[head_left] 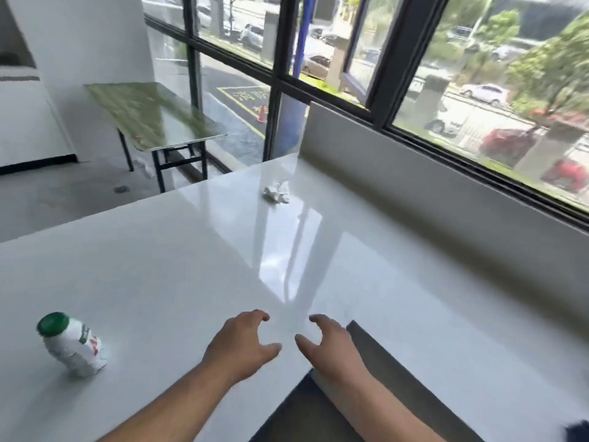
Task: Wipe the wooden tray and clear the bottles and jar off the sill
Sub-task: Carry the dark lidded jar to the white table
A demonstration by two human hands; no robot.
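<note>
Both hands over the white glossy surface [178,266], near its front edge. Left hand [242,342] and right hand [328,346] sit close together, palms down, thumbs pointing toward each other with a small gap between. Fingers [258,315] of both hands are spread and loosely curled; neither holds anything. Cannot tell whether the fingertips touch the surface.

White bottle with green cap [71,342] stands tilted on the surface, well apart from the left fingers, out to their left and slightly nearer the front edge.

Crumpled white tissue [277,193] lies far ahead of the fingers, close to the far edge of the surface and near the raised white ledge [414,173] under the window.

Surface between fingers and tissue is bare. A dark gap [318,416] opens at the front edge beneath the right forearm. Wooden tray and jar not in view.
</note>
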